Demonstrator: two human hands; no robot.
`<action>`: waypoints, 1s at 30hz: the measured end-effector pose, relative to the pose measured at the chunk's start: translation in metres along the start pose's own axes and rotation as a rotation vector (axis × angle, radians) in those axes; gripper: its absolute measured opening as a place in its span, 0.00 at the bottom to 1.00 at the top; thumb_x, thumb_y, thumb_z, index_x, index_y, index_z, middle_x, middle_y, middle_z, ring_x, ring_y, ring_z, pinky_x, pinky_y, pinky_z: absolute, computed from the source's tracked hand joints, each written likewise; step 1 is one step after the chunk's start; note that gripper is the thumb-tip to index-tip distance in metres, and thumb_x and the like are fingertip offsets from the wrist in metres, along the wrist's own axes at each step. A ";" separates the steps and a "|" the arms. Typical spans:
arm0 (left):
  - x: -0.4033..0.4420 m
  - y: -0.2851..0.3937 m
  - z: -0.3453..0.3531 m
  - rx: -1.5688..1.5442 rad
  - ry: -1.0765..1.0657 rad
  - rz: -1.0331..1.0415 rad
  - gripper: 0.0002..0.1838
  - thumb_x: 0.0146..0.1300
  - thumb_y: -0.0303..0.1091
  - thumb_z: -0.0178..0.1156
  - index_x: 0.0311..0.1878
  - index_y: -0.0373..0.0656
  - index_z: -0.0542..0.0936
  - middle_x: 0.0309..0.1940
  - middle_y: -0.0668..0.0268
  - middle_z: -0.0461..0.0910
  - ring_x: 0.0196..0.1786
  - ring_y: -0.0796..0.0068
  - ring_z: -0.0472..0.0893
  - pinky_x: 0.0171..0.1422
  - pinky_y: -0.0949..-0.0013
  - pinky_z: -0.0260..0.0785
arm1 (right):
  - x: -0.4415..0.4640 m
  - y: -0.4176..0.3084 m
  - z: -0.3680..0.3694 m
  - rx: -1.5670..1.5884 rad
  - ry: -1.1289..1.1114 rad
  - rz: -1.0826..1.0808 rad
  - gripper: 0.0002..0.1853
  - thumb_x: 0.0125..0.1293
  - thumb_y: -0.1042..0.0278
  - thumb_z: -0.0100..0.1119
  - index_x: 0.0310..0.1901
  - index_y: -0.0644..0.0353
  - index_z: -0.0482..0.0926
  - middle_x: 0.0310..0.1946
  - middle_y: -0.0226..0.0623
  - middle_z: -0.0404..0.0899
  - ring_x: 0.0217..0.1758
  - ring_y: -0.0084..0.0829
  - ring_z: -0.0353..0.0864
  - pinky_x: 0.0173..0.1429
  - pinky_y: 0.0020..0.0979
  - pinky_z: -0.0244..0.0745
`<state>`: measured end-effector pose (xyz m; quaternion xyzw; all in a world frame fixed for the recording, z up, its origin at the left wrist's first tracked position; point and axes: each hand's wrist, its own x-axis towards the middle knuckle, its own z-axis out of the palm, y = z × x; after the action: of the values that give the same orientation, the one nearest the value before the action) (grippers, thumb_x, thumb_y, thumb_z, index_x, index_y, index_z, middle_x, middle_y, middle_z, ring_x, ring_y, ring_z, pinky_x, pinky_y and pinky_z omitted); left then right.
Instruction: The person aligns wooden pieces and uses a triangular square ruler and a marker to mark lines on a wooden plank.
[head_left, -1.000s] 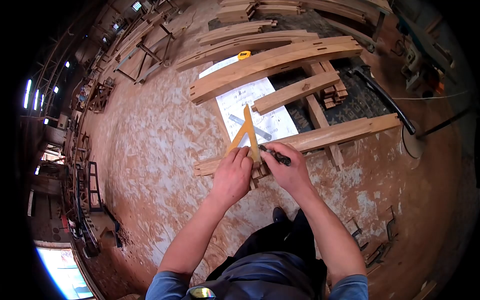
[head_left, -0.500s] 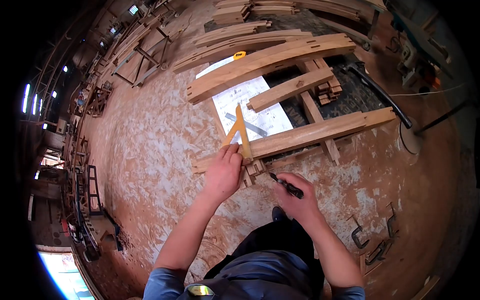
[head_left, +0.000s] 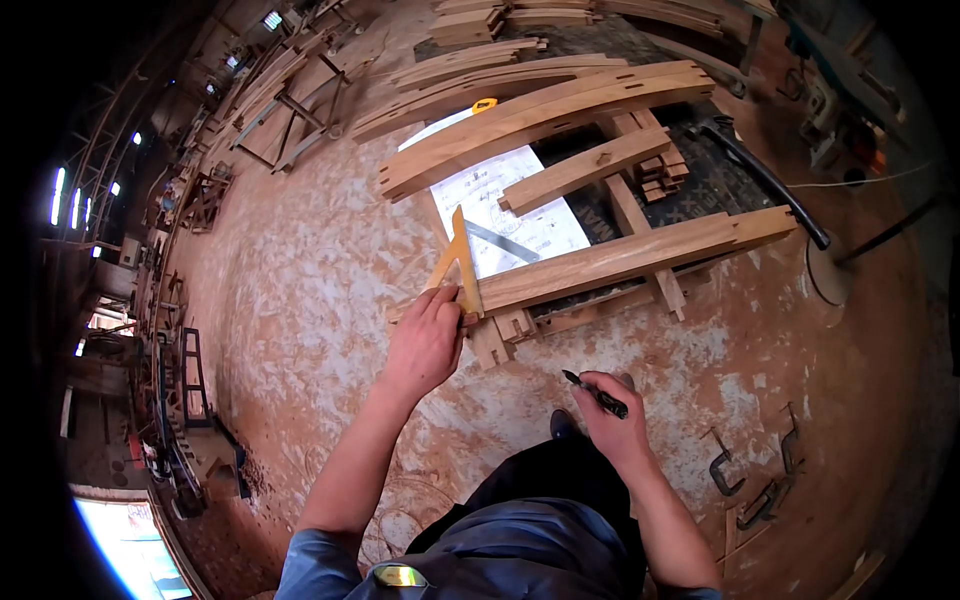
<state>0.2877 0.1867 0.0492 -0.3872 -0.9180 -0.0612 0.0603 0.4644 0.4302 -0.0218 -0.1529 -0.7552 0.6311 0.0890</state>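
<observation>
My left hand (head_left: 424,342) grips the base of a yellow triangular square (head_left: 462,258) against the left end of a long wooden beam (head_left: 610,262). My right hand (head_left: 618,415), fingers closed round a black pen (head_left: 597,394), is held apart from the wood, to the lower right of the beam's end. Beyond the beam lies a sheet of paper with handwriting (head_left: 550,232), with a grey metal ruler (head_left: 503,243) on it. A short beam (head_left: 585,170) and a curved beam with slots (head_left: 540,128) rest partly over the paper.
A yellow tape measure (head_left: 484,105) sits behind the curved beam. More curved timbers (head_left: 480,65) lie farther back. On the right is a black bar (head_left: 770,180). Clamps (head_left: 722,470) lie on the stained floor at the lower right.
My right hand has drawn back from the beam toward my body with the pen. My left hand and the yellow square have shifted left along the beam.
</observation>
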 end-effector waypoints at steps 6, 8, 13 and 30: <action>0.003 0.004 0.001 0.006 0.000 0.002 0.14 0.66 0.30 0.66 0.49 0.35 0.74 0.64 0.48 0.79 0.65 0.46 0.79 0.69 0.51 0.73 | -0.006 0.002 0.002 0.041 -0.008 0.063 0.13 0.67 0.71 0.73 0.51 0.64 0.86 0.40 0.45 0.87 0.41 0.34 0.88 0.47 0.32 0.80; 0.009 0.010 0.002 0.006 0.004 0.006 0.14 0.67 0.30 0.66 0.49 0.36 0.75 0.64 0.49 0.79 0.65 0.46 0.79 0.69 0.51 0.73 | -0.007 0.001 0.003 0.049 -0.011 0.068 0.12 0.67 0.72 0.72 0.50 0.65 0.86 0.38 0.40 0.87 0.39 0.28 0.85 0.45 0.29 0.78; 0.015 0.013 0.008 0.008 0.021 0.034 0.13 0.67 0.31 0.66 0.49 0.36 0.75 0.63 0.47 0.79 0.65 0.45 0.79 0.69 0.52 0.73 | -0.009 0.007 0.006 0.031 -0.002 0.043 0.11 0.69 0.73 0.71 0.50 0.66 0.86 0.36 0.31 0.85 0.36 0.17 0.78 0.43 0.23 0.75; 0.015 0.011 0.009 0.002 0.023 0.035 0.13 0.67 0.32 0.66 0.47 0.36 0.75 0.63 0.47 0.80 0.62 0.46 0.81 0.67 0.53 0.74 | -0.008 0.010 0.006 0.056 -0.013 0.061 0.11 0.70 0.73 0.70 0.51 0.65 0.86 0.34 0.27 0.83 0.35 0.15 0.77 0.41 0.22 0.74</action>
<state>0.2845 0.2058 0.0432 -0.4023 -0.9104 -0.0637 0.0720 0.4711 0.4234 -0.0326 -0.1693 -0.7329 0.6553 0.0691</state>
